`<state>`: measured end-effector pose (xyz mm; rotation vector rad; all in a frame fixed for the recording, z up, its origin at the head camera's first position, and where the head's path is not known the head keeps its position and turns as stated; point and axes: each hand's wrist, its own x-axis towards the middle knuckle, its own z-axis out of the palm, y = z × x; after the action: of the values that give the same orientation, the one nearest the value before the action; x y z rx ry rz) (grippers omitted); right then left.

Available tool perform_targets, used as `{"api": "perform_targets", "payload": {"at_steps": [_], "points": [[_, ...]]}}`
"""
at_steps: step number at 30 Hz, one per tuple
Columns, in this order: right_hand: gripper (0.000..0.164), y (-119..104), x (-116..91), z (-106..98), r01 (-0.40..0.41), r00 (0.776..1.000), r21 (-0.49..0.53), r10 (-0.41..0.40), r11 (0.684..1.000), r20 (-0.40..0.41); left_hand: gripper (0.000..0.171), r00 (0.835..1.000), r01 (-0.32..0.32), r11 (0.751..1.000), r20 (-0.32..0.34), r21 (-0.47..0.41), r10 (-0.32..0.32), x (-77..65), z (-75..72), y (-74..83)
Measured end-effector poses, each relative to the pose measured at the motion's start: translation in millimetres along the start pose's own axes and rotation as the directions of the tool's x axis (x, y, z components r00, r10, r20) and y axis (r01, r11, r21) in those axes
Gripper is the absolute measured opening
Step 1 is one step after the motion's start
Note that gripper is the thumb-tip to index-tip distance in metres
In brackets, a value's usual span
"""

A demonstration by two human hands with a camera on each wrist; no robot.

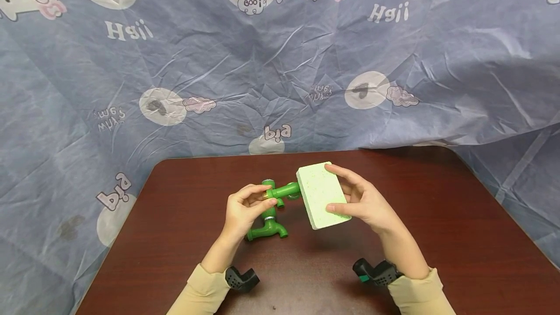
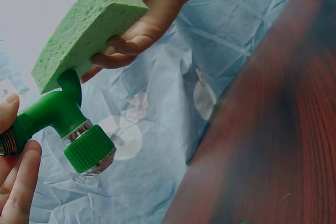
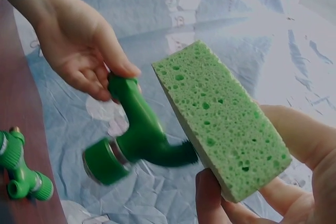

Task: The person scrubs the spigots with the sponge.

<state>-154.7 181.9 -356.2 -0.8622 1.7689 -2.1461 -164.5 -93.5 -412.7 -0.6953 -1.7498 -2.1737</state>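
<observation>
My left hand (image 1: 243, 209) pinches a green tap (image 1: 283, 191) by its threaded brass end, thumb on one side and fingers on the other. My right hand (image 1: 370, 204) holds a light green sponge (image 1: 323, 195) by its edges, thumb on the broad face. In the right wrist view the spout of the tap (image 3: 140, 129) meets the side of the porous sponge (image 3: 223, 124). The ribbed knob of the tap (image 2: 89, 149) points away from the sponge in the left wrist view. Both things are held up above the table.
More green taps lie on the dark reddish-brown table (image 1: 183, 256) beyond and below my left hand; one tap (image 1: 267, 229) shows its spout and body, the others partly hidden. A blue-grey printed cloth (image 1: 245, 62) hangs behind the table's far edge.
</observation>
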Motion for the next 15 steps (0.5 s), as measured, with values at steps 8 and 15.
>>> {"api": "perform_targets", "payload": {"at_steps": [8, 15], "points": [[0.078, -2, -2, -8, -0.003, 0.999, 0.004, 0.002, 1.0, 0.054, 0.035, 1.0, -0.021, 0.998, 0.002, -0.059, 0.022, 1.0, -1.6, -0.7], [0.077, 3, 2, 7, -0.008, 0.997, 0.013, 0.007, 1.0, 0.081, 0.034, 1.0, -0.017, 0.999, 0.012, -0.046, 0.017, 0.0, 1.3, -2.4]]}}
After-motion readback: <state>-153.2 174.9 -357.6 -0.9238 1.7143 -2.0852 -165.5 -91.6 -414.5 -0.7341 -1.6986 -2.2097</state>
